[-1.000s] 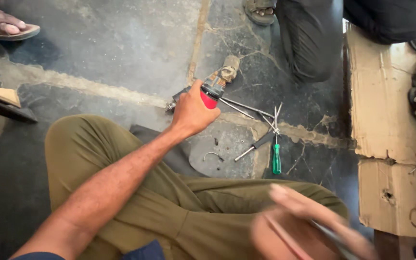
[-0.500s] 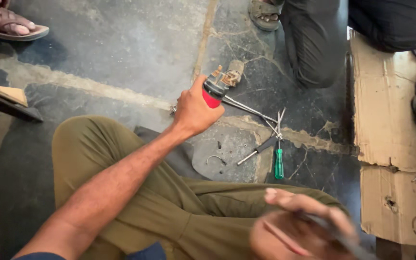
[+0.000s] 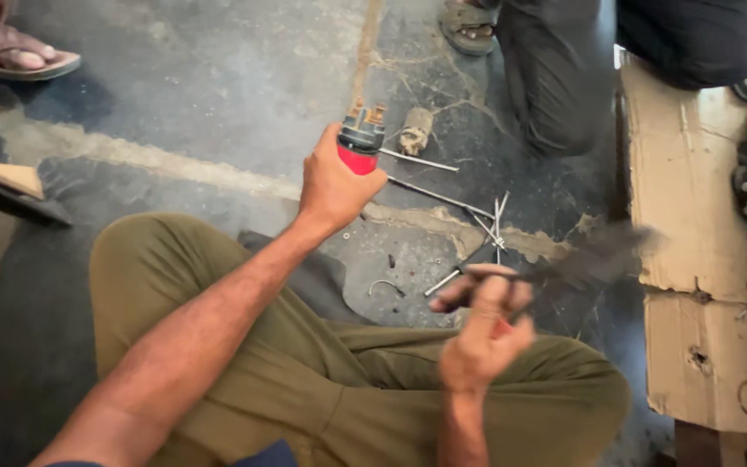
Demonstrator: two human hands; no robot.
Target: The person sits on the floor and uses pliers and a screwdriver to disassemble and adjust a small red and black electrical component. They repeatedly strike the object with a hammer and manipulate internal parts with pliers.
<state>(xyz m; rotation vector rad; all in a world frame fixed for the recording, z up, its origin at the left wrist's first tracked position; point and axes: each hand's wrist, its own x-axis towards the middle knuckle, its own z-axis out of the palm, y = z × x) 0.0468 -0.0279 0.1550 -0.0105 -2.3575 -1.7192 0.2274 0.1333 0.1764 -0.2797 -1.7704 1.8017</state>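
Lifting red cylinder (image 3: 359, 147) higher — left hand (image 3: 335, 186) gripping | right hand (image 3: 482, 333) now clutching blurred tool (image 3: 594, 259)

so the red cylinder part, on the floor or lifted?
Lifted: the left hand grips the red cylinder part above the floor, terminals pointing up.

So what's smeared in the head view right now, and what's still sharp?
Head view: the dark tool in the right hand is motion-blurred; the left hand and its red and black part read fairly sharp; light is soft and even, no glare.
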